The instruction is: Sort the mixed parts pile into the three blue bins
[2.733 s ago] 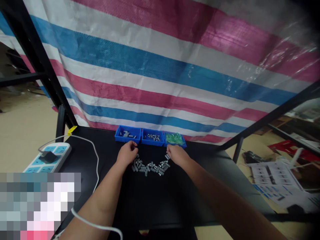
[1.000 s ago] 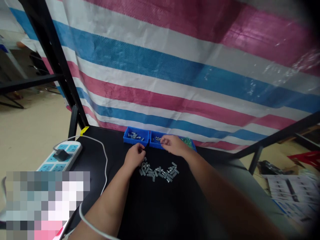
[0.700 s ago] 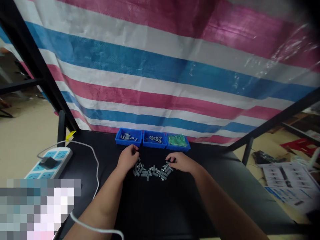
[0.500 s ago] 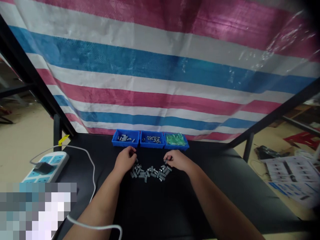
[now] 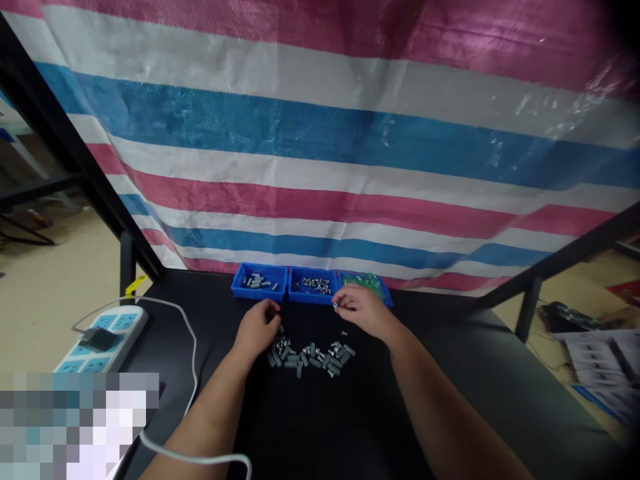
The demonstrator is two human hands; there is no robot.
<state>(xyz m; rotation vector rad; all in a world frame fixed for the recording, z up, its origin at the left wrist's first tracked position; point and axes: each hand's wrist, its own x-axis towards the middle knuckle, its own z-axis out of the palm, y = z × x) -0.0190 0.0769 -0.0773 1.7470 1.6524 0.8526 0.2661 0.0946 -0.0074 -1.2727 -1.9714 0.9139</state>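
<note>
Grey and silver metal pieces [image 5: 315, 361] lie heaped on our black worktop [image 5: 450, 373], before three blue plastic trays [image 5: 313, 299]. Our right hand [image 5: 367, 310] has moved from them towards the trays, pinching a small shiny piece [image 5: 335, 305]; our left hand [image 5: 255, 327] curls narrowly beside them, its contents hidden.

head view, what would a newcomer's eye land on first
Probably the striped sheet, which fills the upper view behind the table. Next, the three blue bins in a row at the table's far edge, then the metal parts strewn on the near side of them.
</note>
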